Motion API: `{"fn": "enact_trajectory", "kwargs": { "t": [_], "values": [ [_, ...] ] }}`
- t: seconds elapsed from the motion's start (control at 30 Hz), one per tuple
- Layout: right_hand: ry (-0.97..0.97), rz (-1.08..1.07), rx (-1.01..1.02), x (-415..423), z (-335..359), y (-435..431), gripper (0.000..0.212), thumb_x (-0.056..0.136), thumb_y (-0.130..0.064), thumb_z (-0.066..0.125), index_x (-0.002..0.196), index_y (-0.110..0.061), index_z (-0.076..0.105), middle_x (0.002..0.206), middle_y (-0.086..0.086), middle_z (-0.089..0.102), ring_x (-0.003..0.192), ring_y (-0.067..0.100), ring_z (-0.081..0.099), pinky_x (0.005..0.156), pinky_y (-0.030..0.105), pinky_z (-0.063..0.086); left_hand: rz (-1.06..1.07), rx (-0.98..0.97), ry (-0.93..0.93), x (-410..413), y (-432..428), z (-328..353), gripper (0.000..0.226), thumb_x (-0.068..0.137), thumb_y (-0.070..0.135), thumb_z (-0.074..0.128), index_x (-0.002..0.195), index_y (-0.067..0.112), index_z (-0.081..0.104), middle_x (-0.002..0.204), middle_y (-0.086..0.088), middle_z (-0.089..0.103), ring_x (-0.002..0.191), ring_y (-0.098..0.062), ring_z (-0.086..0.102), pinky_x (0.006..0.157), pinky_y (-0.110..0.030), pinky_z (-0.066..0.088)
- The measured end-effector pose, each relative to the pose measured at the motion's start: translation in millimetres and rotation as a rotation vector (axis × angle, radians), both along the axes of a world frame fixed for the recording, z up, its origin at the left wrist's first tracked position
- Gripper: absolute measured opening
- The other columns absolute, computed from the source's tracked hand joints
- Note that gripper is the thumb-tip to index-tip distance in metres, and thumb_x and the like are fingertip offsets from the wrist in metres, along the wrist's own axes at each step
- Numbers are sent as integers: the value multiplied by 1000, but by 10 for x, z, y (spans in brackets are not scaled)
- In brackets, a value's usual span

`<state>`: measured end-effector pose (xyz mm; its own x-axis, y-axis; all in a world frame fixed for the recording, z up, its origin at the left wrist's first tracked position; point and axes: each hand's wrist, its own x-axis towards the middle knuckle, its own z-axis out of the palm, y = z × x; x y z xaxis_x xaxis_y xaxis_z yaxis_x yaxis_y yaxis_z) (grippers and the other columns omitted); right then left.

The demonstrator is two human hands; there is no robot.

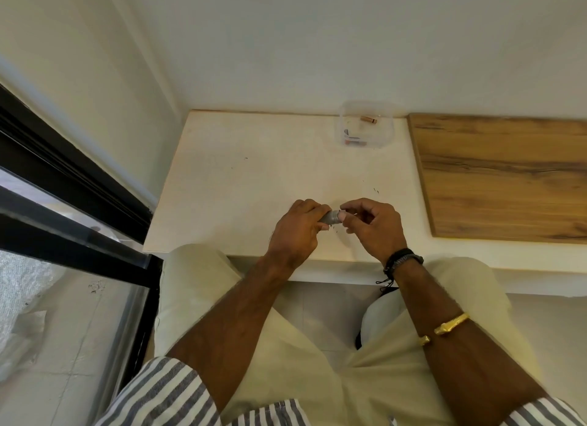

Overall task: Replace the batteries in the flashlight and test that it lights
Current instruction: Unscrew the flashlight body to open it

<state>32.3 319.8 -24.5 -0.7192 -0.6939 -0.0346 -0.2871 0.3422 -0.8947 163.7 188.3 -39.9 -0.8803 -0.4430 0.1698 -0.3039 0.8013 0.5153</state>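
A small grey metal flashlight point(331, 217) is held just above the white tabletop point(254, 171), near its front edge. My left hand point(297, 231) wraps around the body, hiding most of it. My right hand point(371, 225) pinches the exposed ribbed end with thumb and fingertips. A clear plastic box point(365, 127) stands at the back of the table, well away from both hands, with a copper-coloured battery point(368, 119) and other small battery-like pieces inside.
A wooden board point(508, 177) lies on the right part of the table. White walls close off the back and left. A black-framed glass door point(79, 209) runs along the left side. My knees sit under the table's front edge.
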Motion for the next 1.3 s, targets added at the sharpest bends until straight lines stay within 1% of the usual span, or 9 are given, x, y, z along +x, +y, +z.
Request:
{"fn": "enact_trajectory", "kwargs": {
  "t": [0.2, 0.33, 0.47, 0.67, 0.77, 0.9, 1.0, 1.13, 1.3],
  "values": [
    [45, 91, -41, 18, 39, -3, 29, 83, -3, 77, 107, -18, 74, 105, -3, 73, 100, 9, 68, 86, 28, 59, 4, -6, 0, 0, -15, -10, 30, 96, 16, 61, 125, 14, 62, 117, -5, 65, 103, -22, 55, 84, -34, 52],
    [-55, -14, 7, 30, 20, -23, 28, 90, -36, 73, 115, -24, 70, 109, -3, 73, 94, 10, 70, 75, 25, 60, 6, -8, 12, -4, 1, -4, 29, 94, 14, 63, 124, 14, 63, 116, -5, 66, 103, -21, 55, 83, -34, 52],
    [-49, -26, 30, 8, -24, 2, 13, 93, -35, 70, 101, -25, 73, 90, 3, 77, 68, 3, 71, 55, 17, 56, -15, -23, 3, 7, -2, -1, 28, 94, 13, 62, 122, 14, 63, 114, -5, 65, 100, -21, 54, 81, -34, 53],
    [23, 72, -15, 4, 6, 4, 21, 86, -7, 76, 106, -16, 76, 100, -2, 74, 93, 17, 71, 84, 31, 59, 2, -19, -1, 6, -9, -2, 28, 95, 13, 62, 123, 14, 63, 115, -6, 65, 102, -22, 54, 82, -33, 51],
    [16, 115, -39, 2, 25, -2, 33, 82, 3, 76, 110, -15, 74, 107, -1, 74, 102, 14, 69, 88, 30, 59, -4, -17, -4, 13, -12, -3, 29, 95, 13, 61, 125, 14, 62, 115, -5, 65, 102, -21, 54, 82, -34, 51],
    [-64, 8, 0, 23, 29, -26, 27, 88, -35, 77, 113, -31, 70, 106, -11, 72, 93, 7, 70, 74, 21, 59, -2, -20, 15, 3, 0, 0, 30, 94, 11, 62, 124, 13, 63, 115, -5, 65, 103, -21, 55, 81, -34, 53],
    [-90, -30, 46, 25, 5, -17, 16, 92, -46, 68, 99, -33, 72, 90, -8, 75, 73, 8, 73, 56, 20, 57, -7, -23, 15, 7, -1, 4, 28, 95, 14, 62, 123, 13, 63, 114, -5, 66, 101, -21, 55, 80, -35, 53],
    [-47, -25, 30, 11, -14, -5, 10, 93, -29, 72, 99, -22, 76, 79, -6, 75, 63, 5, 70, 53, 17, 56, -17, -26, 3, 10, -3, 5, 27, 94, 14, 62, 121, 15, 63, 114, -5, 65, 101, -20, 54, 80, -34, 53],
    [16, 38, 20, -24, 18, 14, 19, 88, -14, 77, 106, -18, 76, 89, -3, 75, 80, 14, 72, 76, 23, 59, 9, -10, -14, 5, -20, 9, 29, 96, 14, 61, 125, 15, 62, 118, -6, 64, 104, -21, 54, 84, -34, 51]
  ]
}}
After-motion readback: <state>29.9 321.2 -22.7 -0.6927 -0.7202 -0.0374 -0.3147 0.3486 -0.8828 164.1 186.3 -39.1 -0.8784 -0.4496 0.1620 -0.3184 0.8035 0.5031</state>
